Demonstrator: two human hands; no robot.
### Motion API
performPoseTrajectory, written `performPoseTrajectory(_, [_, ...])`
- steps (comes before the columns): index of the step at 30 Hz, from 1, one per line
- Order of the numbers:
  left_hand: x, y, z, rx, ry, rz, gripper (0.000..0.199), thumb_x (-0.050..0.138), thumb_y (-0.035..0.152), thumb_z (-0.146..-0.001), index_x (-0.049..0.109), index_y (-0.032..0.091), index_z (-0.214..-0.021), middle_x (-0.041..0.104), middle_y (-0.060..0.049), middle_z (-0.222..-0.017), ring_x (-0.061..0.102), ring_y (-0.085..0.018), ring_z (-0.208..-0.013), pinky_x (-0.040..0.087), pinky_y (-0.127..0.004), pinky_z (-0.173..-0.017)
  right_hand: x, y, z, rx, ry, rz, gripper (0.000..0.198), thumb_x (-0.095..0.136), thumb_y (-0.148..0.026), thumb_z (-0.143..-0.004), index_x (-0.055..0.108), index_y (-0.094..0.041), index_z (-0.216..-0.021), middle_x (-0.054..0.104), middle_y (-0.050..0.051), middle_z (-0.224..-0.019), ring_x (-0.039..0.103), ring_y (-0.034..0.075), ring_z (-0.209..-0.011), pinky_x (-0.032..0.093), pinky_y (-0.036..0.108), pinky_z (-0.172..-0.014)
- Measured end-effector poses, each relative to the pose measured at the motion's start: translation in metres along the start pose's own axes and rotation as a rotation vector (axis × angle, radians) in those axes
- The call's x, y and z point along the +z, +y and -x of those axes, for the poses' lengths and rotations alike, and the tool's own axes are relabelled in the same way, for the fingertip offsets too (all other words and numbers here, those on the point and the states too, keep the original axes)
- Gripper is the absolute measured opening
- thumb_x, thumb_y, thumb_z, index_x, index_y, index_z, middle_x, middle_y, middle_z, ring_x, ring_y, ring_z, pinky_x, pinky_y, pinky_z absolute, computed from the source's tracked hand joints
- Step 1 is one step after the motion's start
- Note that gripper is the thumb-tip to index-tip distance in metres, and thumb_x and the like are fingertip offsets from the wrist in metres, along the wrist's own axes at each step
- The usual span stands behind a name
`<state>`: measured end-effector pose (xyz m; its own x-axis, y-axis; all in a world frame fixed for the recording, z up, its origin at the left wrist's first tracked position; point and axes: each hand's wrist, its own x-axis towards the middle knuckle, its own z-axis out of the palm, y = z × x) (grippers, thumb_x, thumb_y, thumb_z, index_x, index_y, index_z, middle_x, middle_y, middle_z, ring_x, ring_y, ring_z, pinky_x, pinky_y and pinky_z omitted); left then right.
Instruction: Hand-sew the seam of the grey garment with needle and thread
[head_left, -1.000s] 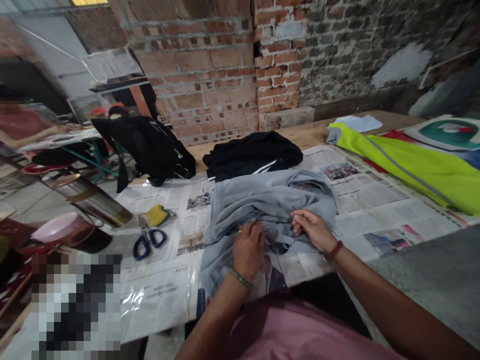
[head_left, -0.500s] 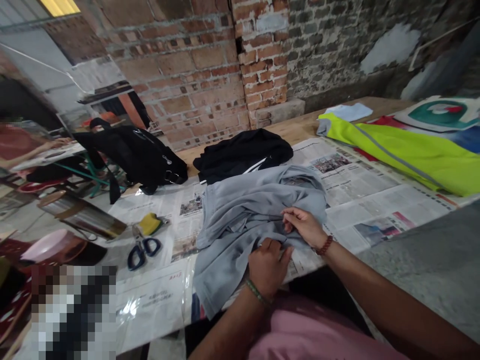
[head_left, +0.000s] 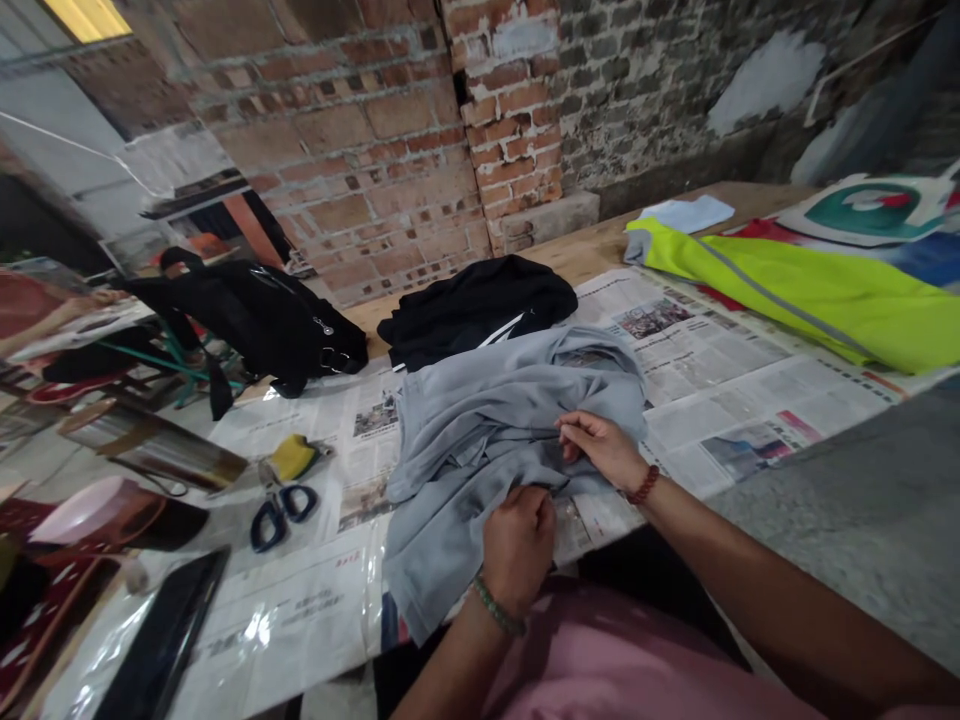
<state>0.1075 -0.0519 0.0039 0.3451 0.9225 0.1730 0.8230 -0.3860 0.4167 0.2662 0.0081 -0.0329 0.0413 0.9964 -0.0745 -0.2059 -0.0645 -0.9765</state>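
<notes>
A crumpled grey garment (head_left: 465, 450) lies spread on the newspaper-covered table in front of me. At its near edge, my left hand (head_left: 517, 545), with a green bead bracelet, is closed in a fist on the cloth. My right hand (head_left: 600, 452), with a red bead bracelet, is just above the garment's right part. Its thumb and fingertips are pinched together; anything between them is too small to make out. Left of the garment lie dark-handled scissors (head_left: 281, 513) beside a yellow sponge-like piece (head_left: 293, 457).
Behind the garment are black clothing (head_left: 480, 305) and a black bag (head_left: 289, 325). A neon yellow garment (head_left: 795, 290) and an iron (head_left: 862, 210) lie at right. A metal flask (head_left: 150, 440), a pink-lidded container (head_left: 97, 515) and a phone-like black slab (head_left: 165, 640) stand or lie at left.
My left hand has moved slightly down and left, its thumb now folded in against the fist. My right hand stays pinched at nearly the same spot. The view has shifted slightly.
</notes>
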Motion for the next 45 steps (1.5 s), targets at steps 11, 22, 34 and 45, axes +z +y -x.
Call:
performPoseTrajectory(11, [-0.003, 0.026, 0.032, 0.290, -0.242, 0.061, 0.020, 0.049, 0.012, -0.076, 0.058, 0.020, -0.060, 0.061, -0.001, -0.062, 0.056, -0.013, -0.057, 0.039, -0.022, -0.051, -0.001, 0.002, 0.001, -0.004, 0.000, 0.001, 0.026, 0.058, -0.037, -0.067, 0.057, -0.016, -0.082, 0.055, -0.003, -0.061, 0.050, 0.007, -0.046, 0.043, 0.022, -0.046])
performPoseTrajectory(22, [-0.027, -0.007, 0.010, 0.201, 0.114, 0.218, 0.018, 0.049, 0.019, -0.081, 0.062, 0.019, -0.069, 0.061, -0.002, -0.062, 0.057, -0.013, -0.061, 0.044, -0.024, -0.058, -0.001, 0.002, 0.001, -0.020, -0.008, -0.005, 0.029, 0.059, -0.039, -0.068, 0.058, -0.015, -0.084, 0.055, -0.003, -0.062, 0.051, 0.007, -0.047, 0.043, 0.021, -0.047])
performPoseTrajectory(34, [0.001, -0.045, -0.011, 0.126, 0.128, 0.445, 0.012, 0.057, 0.012, -0.073, 0.067, 0.018, -0.076, 0.064, -0.002, -0.072, 0.060, -0.014, -0.070, 0.048, -0.026, -0.065, 0.004, 0.004, 0.011, -0.294, -0.035, 0.313, 0.022, 0.049, -0.034, -0.079, 0.061, -0.019, -0.089, 0.053, -0.002, -0.060, 0.052, 0.010, -0.052, 0.044, 0.024, -0.055])
performPoseTrajectory(45, [-0.010, -0.053, 0.008, 0.451, 0.250, 0.339, 0.015, 0.053, 0.010, -0.075, 0.063, 0.021, -0.077, 0.065, -0.003, -0.077, 0.057, -0.016, -0.078, 0.040, -0.034, -0.074, -0.004, -0.024, 0.026, -0.631, -0.213, 0.749, 0.024, 0.042, -0.022, -0.085, 0.062, -0.024, -0.098, 0.054, 0.004, -0.086, 0.055, 0.013, -0.074, 0.046, 0.026, -0.067])
